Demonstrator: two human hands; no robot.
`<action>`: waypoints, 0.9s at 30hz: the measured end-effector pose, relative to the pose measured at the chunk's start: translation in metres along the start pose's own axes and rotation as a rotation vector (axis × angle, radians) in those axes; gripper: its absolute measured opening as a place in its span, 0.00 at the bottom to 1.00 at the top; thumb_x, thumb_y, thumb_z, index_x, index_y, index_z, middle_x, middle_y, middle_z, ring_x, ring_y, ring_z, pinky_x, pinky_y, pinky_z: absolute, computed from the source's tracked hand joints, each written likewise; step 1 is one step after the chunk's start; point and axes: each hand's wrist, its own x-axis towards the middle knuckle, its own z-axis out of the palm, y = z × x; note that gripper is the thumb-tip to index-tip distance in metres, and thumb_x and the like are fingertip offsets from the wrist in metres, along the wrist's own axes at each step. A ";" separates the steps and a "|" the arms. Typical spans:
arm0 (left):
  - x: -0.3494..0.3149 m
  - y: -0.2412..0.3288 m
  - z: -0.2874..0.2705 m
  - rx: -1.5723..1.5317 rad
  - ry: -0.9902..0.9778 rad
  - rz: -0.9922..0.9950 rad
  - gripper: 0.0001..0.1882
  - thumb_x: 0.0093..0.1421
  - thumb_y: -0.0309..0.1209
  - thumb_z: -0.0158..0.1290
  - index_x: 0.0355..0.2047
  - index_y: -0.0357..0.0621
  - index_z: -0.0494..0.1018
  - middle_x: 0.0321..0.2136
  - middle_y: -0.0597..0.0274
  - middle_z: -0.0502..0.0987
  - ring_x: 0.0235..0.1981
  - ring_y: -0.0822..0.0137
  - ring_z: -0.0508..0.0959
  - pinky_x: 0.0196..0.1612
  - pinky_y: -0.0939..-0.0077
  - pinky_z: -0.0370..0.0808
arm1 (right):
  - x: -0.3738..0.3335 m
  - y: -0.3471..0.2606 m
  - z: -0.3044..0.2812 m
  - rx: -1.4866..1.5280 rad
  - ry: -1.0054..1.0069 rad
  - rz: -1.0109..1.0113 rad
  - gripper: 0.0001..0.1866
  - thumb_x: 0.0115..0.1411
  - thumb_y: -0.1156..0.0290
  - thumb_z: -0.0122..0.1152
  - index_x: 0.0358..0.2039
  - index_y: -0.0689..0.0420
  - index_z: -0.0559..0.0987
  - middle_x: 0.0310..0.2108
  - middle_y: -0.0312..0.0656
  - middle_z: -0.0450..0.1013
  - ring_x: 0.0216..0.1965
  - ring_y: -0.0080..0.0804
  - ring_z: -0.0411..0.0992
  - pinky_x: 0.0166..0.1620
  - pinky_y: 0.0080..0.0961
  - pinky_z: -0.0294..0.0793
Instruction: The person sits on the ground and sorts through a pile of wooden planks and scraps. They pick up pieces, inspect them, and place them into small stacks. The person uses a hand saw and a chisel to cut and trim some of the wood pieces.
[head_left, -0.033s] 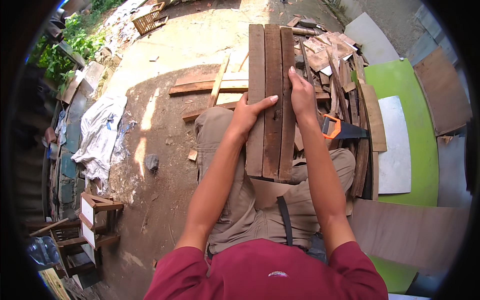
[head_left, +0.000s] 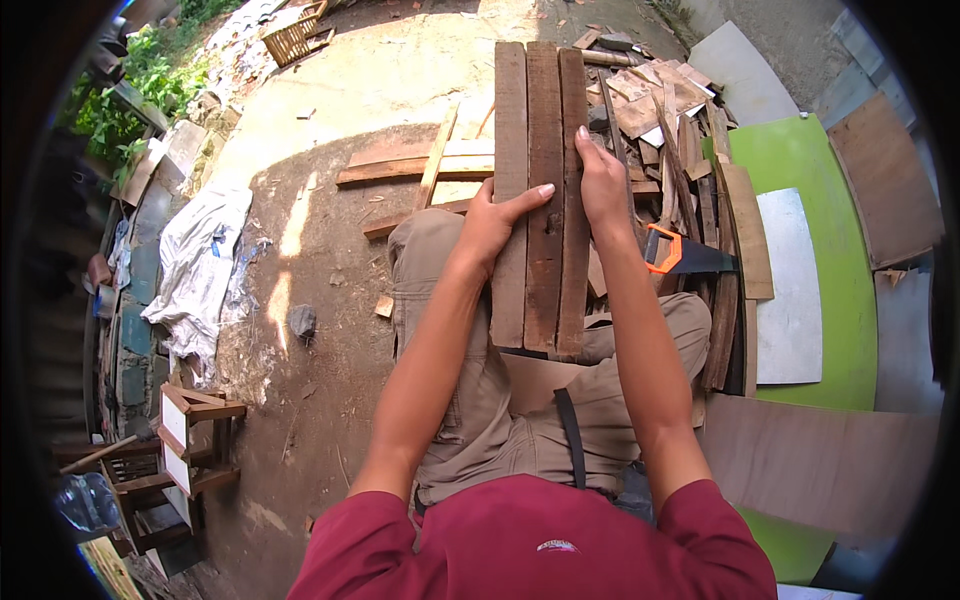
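Three brown wooden planks [head_left: 541, 200] stand side by side, long edges together, above my lap. Thin dark seams run between them. My left hand [head_left: 497, 225] grips the left plank, its thumb lying across onto the middle one. On the other side my right hand [head_left: 604, 190] clasps the right plank, thumb pointing up along its face. The fingers of both hands are mostly hidden behind the wood. Just right of my right forearm lies a handsaw [head_left: 685, 254] with an orange and black handle and a dark blade.
Scrap boards [head_left: 665, 100] are heaped at the far right. Beside them lean a green panel [head_left: 840, 270] and a pale sheet [head_left: 790, 290]. Loose timbers [head_left: 400, 170] lie ahead. On the left are a white cloth [head_left: 200, 265], a stone [head_left: 302, 320] and a small wooden frame [head_left: 178, 440].
The planks and both hands sit very slightly higher in the picture. My grip looks the same.
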 end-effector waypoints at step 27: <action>-0.003 0.011 -0.009 0.025 0.038 0.029 0.44 0.50 0.40 0.73 0.58 0.26 0.63 0.46 0.46 0.79 0.42 0.62 0.82 0.47 0.68 0.81 | 0.010 0.010 0.015 0.034 0.022 -0.055 0.26 0.72 0.54 0.54 0.48 0.69 0.82 0.40 0.40 0.80 0.42 0.22 0.73 0.50 0.22 0.71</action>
